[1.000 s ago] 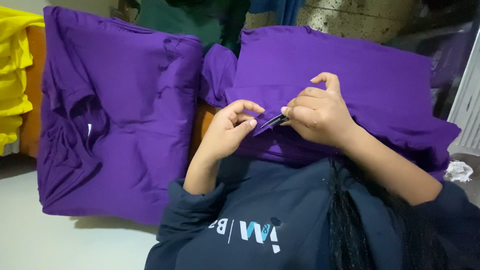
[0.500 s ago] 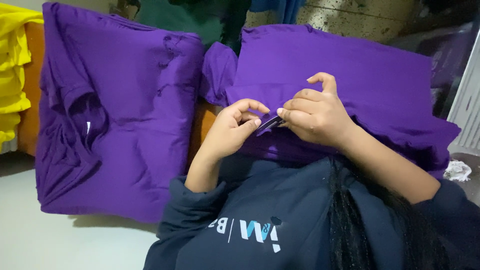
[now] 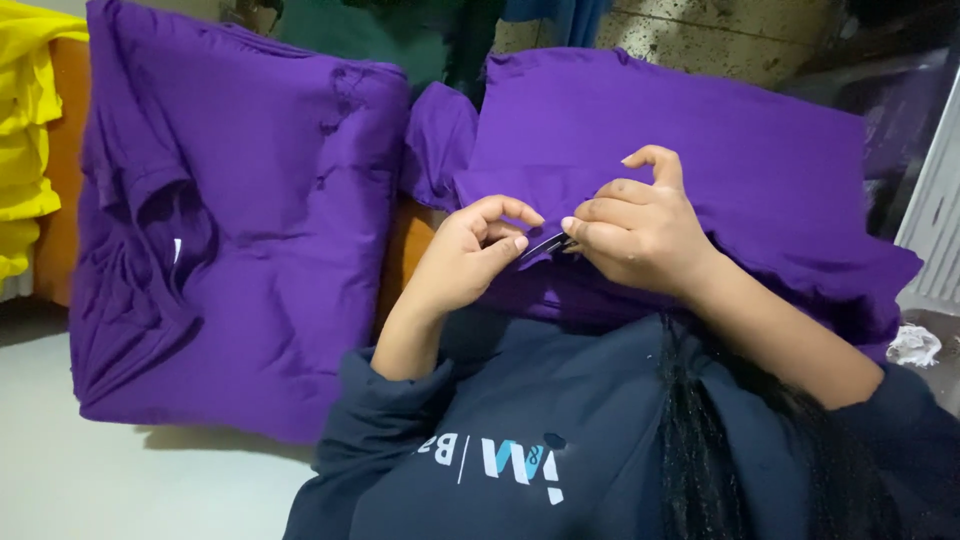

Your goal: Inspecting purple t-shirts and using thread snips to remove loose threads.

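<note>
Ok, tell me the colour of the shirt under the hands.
Purple; the shirt shows best in the head view.

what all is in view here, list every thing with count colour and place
purple garment under the hands: one, purple, right of centre on the work surface, its edge pinched by both hands
purple shirt stack: one pile, purple, left of centre, a collar showing at its left side
yellow garments: one pile, yellow, far left edge
green cloth: one, dark green, top centre behind the purple pieces
small dark tool: one, dark, thin, between the fingertips of the two hands; kind unclear
white scrap: one, white, right edge
dark blue sweatshirt: one, navy, bottom, worn by the person
left hand: one, centre
right hand: one, centre right
</note>
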